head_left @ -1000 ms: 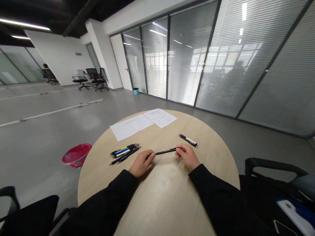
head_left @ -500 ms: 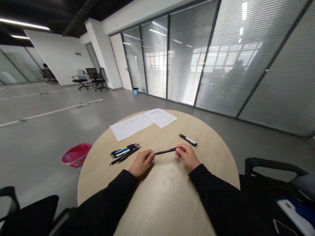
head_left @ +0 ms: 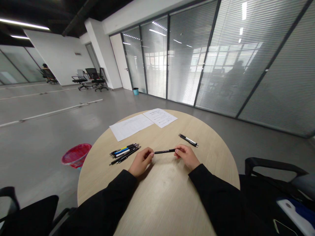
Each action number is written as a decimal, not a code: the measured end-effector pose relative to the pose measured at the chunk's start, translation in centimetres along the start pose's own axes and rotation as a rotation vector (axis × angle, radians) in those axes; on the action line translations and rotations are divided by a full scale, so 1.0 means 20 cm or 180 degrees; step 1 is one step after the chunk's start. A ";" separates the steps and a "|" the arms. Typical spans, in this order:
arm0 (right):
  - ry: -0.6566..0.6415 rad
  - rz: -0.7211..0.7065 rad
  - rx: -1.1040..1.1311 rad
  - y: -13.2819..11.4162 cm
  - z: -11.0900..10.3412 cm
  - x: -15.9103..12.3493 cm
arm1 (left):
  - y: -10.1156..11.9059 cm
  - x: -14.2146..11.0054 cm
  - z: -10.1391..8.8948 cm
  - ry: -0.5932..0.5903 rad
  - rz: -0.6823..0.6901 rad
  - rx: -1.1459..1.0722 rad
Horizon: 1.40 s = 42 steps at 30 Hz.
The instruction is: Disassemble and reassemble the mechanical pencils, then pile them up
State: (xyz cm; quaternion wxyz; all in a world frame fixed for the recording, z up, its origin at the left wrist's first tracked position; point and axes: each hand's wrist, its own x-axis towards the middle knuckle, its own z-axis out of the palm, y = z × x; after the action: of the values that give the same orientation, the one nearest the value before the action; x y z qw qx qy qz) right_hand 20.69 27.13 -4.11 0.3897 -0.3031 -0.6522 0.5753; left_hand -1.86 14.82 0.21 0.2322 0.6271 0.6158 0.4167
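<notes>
A slim black pen spans the gap between my two hands, close above the round wooden table. My left hand is closed, pinching its left end between thumb and fingers. At the other end, my right hand grips it the same way, fingertips closed. Left of my left hand lies a loose bunch of pens, mostly black, with blue, yellow and white parts showing. Beyond my right hand rest a few more pens, black and white, side by side.
Two printed sheets of paper lie at the table's far side. A red-lined bin stands on the floor to the left. Black chairs flank the table, one with an armrest at right. Blinds-covered glass walls run behind.
Both hands have shifted very slightly to the left with the pen, which stays pinched at its two ends. The other pens and papers have not moved.
</notes>
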 end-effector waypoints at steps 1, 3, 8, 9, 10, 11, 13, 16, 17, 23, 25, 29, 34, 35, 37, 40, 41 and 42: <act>-0.0038 -0.0016 -0.0044 0.00 0.00 0.00 | 0.00 0.00 0.00 0.0015 -0.0030 -0.0030; -0.0113 -0.0060 -0.0122 0.01 0.00 0.00 | 0.00 0.00 0.00 0.0033 -0.0106 -0.0103; -0.0294 -0.0072 -0.0209 0.01 0.00 0.00 | 0.00 0.01 0.00 0.0112 -0.0215 -0.0187; -0.0296 -0.0077 -0.0240 0.01 0.00 0.00 | 0.00 0.01 0.00 0.0120 -0.0206 -0.0181; -0.0286 -0.0088 -0.0270 0.00 -0.01 -0.01 | 0.00 0.01 0.00 0.0115 -0.0196 -0.0174; -0.0272 -0.0102 -0.0293 0.00 -0.01 -0.01 | 0.00 0.01 0.00 0.0106 -0.0191 -0.0169; -0.0248 -0.0137 -0.0320 -0.01 -0.01 -0.01 | 0.00 0.01 0.00 0.0089 -0.0205 -0.0155; -0.0222 -0.0179 -0.0338 -0.01 0.00 -0.01 | 0.00 0.01 0.00 0.0093 -0.0263 -0.0130; -0.0210 -0.0191 -0.0338 -0.01 0.00 -0.01 | 0.00 0.01 0.00 0.0095 -0.0276 -0.0125; -0.0156 -0.0273 -0.0352 -0.01 -0.01 -0.01 | 0.00 0.01 0.00 0.0125 -0.0364 -0.0145; -0.0135 -0.0289 -0.0358 -0.02 -0.01 -0.01 | 0.00 0.01 0.00 0.0107 -0.0416 -0.0233; -0.0077 -0.0279 -0.0324 -0.03 -0.01 -0.01 | -0.02 0.01 0.01 0.0183 -0.0382 -0.0662; -0.0056 -0.0236 -0.0332 -0.02 -0.01 -0.01 | -0.02 0.02 0.02 0.0190 -0.0256 -0.0968; -0.0062 -0.0233 -0.0324 -0.01 -0.01 -0.01 | -0.03 0.02 0.02 0.0180 -0.0230 -0.0921; -0.0073 -0.0229 -0.0304 -0.01 -0.01 -0.01 | -0.03 0.02 0.02 0.0167 -0.0206 -0.0829; -0.0089 -0.0227 -0.0292 -0.02 -0.01 -0.01 | -0.03 0.01 0.01 0.0181 -0.0207 -0.0726; -0.0092 -0.0227 -0.0296 -0.02 -0.01 -0.01 | -0.03 0.01 0.01 0.0188 -0.0212 -0.0697; -0.0096 -0.0227 -0.0300 -0.02 -0.01 -0.01 | -0.03 0.01 0.01 0.0193 -0.0217 -0.0664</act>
State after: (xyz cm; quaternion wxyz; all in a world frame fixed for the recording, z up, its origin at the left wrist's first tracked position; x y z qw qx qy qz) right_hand 20.92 27.03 -3.70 0.3855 -0.2890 -0.6947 0.5341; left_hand -2.06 15.23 -0.38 0.2915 0.5653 0.5968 0.4892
